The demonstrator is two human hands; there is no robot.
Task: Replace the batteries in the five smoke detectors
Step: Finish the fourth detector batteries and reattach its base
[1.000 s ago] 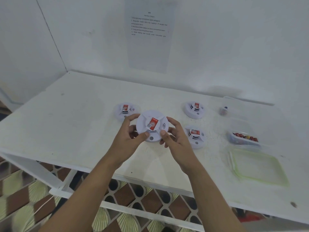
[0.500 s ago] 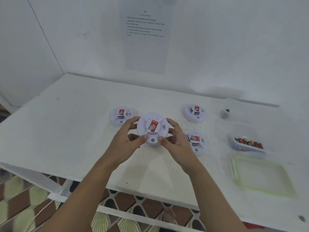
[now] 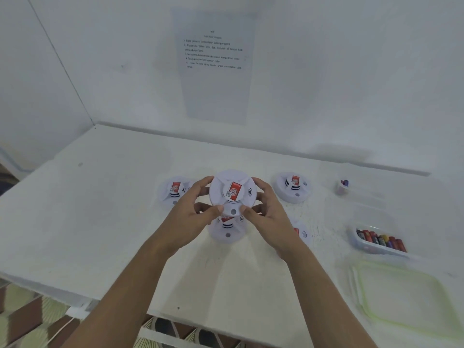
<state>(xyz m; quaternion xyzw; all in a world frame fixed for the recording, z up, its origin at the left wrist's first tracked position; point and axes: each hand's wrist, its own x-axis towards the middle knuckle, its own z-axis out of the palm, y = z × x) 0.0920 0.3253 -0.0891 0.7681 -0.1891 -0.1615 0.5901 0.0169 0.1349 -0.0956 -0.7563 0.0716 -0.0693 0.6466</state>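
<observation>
A white table [image 3: 100, 209] fills the lower part of the view, set against a white wall [image 3: 351, 71] on which hangs a printed instruction sheet [image 3: 216, 91], its lines too blurred to read. Near the table's front right corner a clear container lid [image 3: 401, 297] with a pale green rim lies flat. Two bare forearms reach in from the lower edge. The left hand [image 3: 190, 217] and the right hand [image 3: 271, 217] grip the held smoke detector [image 3: 233, 189], a round white unit raised above the middle of the table, its red-labelled face tilted toward the camera. Each hand's fingers curl round the rim on its own side, and both thumbs press the near edge, either side of a small round button. Four more units rest on the table. The left detector [image 3: 175, 190] is just beyond the left fingers and the back-right detector [image 3: 292, 187] lies beyond the right hand. The near detector [image 3: 227, 232] sits directly below the held one, and the right detector [image 3: 302, 233] is mostly hidden behind the right hand. Farther right, just behind the lid, a clear tub [image 3: 376, 249] holds a row of batteries [image 3: 379, 238] in red, dark and purple wrappers. Behind it, a small clear cup [image 3: 341, 189] holds something purple, too small to tell.
</observation>
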